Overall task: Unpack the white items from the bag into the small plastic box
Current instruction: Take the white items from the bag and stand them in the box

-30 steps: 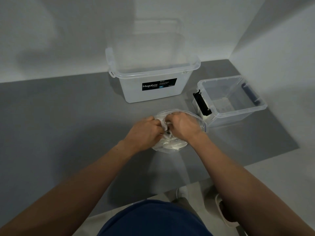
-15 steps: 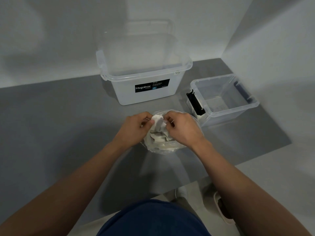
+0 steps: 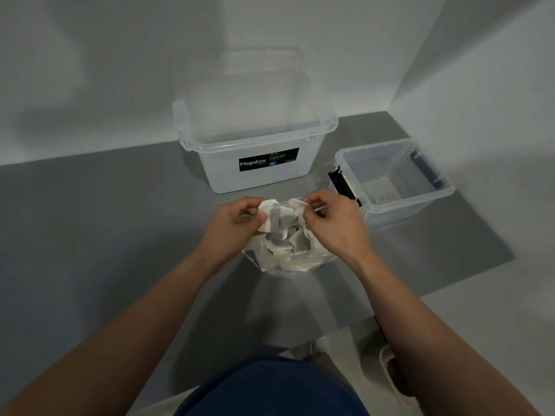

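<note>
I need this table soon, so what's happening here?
A person is unpacking a clear bag on the grey table. The left hand pinches a white item at the bag's mouth, while the right hand pinches the bag's edge. More white pieces lie in the bag. The small plastic box to the right holds none yet.

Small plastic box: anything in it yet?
Empty: the small plastic box shows a bare floor; the white items sit in the bag.

Grey bench (image 3: 105,235): big Megabox tub (image 3: 255,175) at the back, small plastic box (image 3: 420,210) right of it, bag (image 3: 300,265) of white items (image 3: 277,219) in front.
</note>
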